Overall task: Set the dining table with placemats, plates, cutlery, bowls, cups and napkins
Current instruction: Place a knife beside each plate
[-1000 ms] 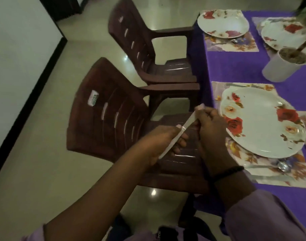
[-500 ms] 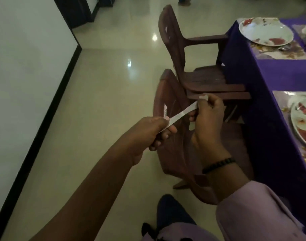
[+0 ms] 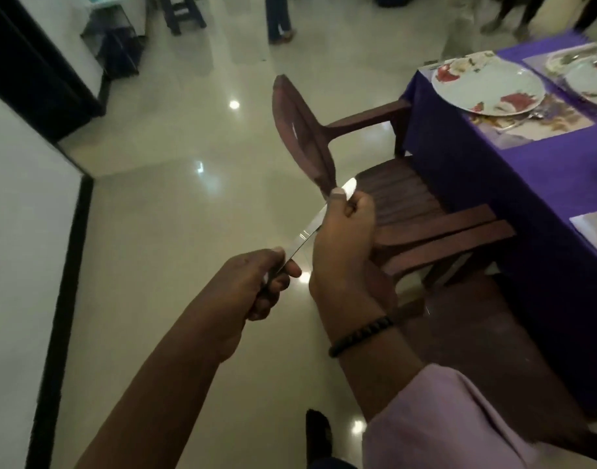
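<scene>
Both your hands are on one table knife [image 3: 308, 231], held in the air over the floor, left of the table and clear of it. Your left hand [image 3: 253, 286] grips the low end, fingers curled round the handle. Your right hand [image 3: 344, 245] is closed round the upper part of the blade; the rounded tip pokes out just above your thumb. The knife runs diagonally, low-left to high-right, in front of the brown plastic chair [image 3: 375, 184].

There's a black bead bracelet [image 3: 359, 336] on your right wrist, with a lilac sleeve [image 3: 442, 418] below it.

The table with the purple cloth [image 3: 513, 184] is at the right edge. Far corner: a floral plate [image 3: 486, 86] sits on a floral placemat [image 3: 534, 125], with some cutlery lying beside the plate, too blurred to tell which pieces. A second plate [image 3: 591, 81] is cut off by the frame at top right. The corner of another placemat [image 3: 595, 225] shows at mid-right.

A second brown chair [image 3: 486, 333] sits nearer you, tucked against the cloth.
</scene>
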